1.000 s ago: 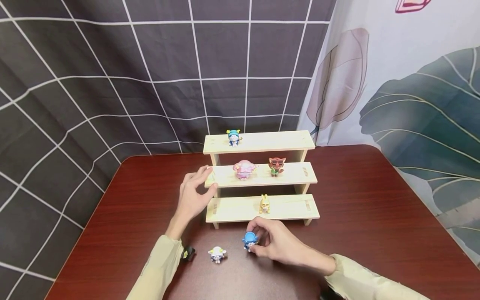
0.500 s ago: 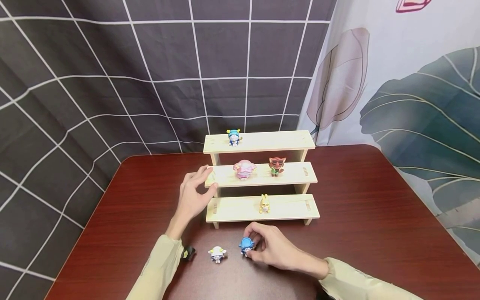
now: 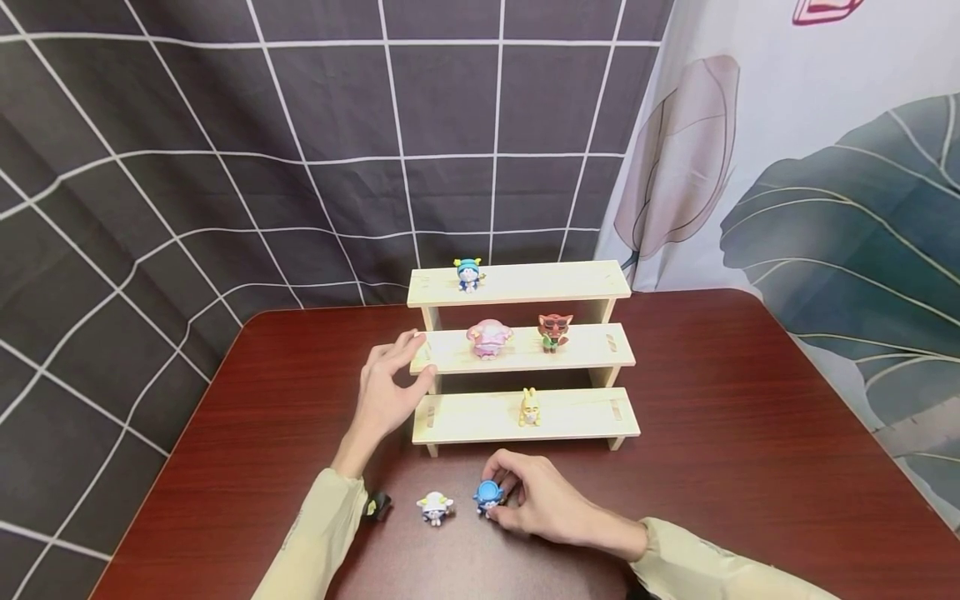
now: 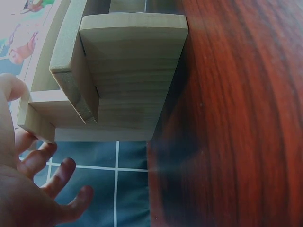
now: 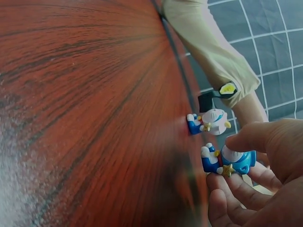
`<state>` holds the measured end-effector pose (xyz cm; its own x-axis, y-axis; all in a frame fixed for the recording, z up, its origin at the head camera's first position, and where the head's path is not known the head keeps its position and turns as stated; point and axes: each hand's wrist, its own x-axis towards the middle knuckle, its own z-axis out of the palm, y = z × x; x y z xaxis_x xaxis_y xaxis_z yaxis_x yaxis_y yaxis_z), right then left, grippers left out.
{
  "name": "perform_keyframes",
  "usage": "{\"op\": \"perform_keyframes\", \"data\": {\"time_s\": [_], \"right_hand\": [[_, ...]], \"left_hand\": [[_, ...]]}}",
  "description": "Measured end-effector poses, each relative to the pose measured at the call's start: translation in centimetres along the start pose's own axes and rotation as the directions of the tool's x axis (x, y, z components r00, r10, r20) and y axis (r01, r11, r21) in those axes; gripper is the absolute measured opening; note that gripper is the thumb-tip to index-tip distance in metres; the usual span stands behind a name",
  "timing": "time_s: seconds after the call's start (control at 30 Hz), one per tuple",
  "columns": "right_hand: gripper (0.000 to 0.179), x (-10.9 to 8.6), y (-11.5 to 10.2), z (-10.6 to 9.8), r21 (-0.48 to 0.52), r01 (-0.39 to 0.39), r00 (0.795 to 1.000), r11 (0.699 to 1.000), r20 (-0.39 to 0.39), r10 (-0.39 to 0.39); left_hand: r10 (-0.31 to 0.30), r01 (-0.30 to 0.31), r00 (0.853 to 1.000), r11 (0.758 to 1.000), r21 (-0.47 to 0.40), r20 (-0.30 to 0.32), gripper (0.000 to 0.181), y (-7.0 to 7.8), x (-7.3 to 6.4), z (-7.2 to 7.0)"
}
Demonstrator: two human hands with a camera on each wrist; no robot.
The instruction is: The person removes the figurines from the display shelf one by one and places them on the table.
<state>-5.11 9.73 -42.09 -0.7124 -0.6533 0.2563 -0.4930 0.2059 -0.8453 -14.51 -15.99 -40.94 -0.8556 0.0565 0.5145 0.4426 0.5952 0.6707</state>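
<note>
My left hand (image 3: 390,392) holds the left end of the wooden stepped display shelf (image 3: 480,417), thumb at the front edge of the middle tier and index fingertip at the back; its other fingers spread loose below in the left wrist view. My right hand (image 3: 543,504) pinches a small blue-capped figurine (image 3: 489,496) between thumb and fingers, low in front of the shelf. The right wrist view shows its white face, blue feet and gold star (image 5: 228,170). Just left of it, a white-capped figurine (image 3: 435,508) with yellow horns sits on the table.
A blue figurine (image 3: 468,275) with yellow horns stands on the top tier. The middle tier bears a pink figurine (image 3: 489,340) and a red fox figurine (image 3: 553,333); a yellow rabbit figurine (image 3: 529,408) sits on the bottom tier. Dark gridded cloth (image 3: 450,100) hangs behind the table (image 3: 712,417).
My right hand has moved left and toward me with the blue-capped figurine, bringing it closer to the white-capped one. The left hand has stayed at the shelf.
</note>
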Motion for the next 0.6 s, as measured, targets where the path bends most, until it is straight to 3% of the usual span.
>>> {"op": "perform_keyframes", "data": {"time_s": [0.6], "right_hand": [[0.033, 0.47, 0.32, 0.77, -0.006, -0.043, 0.999, 0.999, 0.009, 0.043]], "left_hand": [[0.002, -0.002, 1.0, 1.0, -0.002, -0.001, 0.047, -0.12, -0.06, 0.02]]}}
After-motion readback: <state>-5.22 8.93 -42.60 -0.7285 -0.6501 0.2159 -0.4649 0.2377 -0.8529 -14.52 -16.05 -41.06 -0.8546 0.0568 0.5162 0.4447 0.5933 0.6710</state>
